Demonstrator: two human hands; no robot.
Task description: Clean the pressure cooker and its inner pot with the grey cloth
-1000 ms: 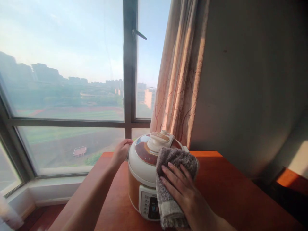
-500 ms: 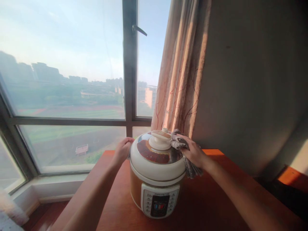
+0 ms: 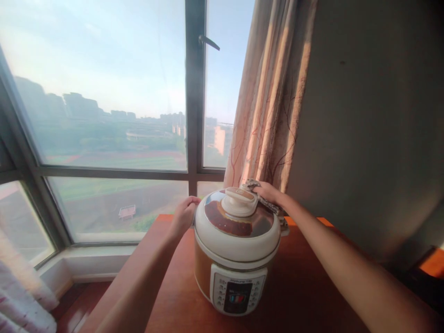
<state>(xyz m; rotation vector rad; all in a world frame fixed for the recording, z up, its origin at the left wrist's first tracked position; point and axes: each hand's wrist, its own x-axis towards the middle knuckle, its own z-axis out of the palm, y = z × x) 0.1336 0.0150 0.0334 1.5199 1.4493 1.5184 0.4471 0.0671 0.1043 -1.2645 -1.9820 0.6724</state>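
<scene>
With the left hand (image 3: 185, 215) cupped on the cooker (image 3: 237, 252) side and the right hand (image 3: 272, 193) clutching a cloth (image 3: 268, 203) behind its lid knob, a hard push might slide the cooker along the desk (image 3: 298, 286).

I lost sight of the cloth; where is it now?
The cloth is under the right hand on the far right of the cooker lid, behind its knob, near the curtain.
</scene>
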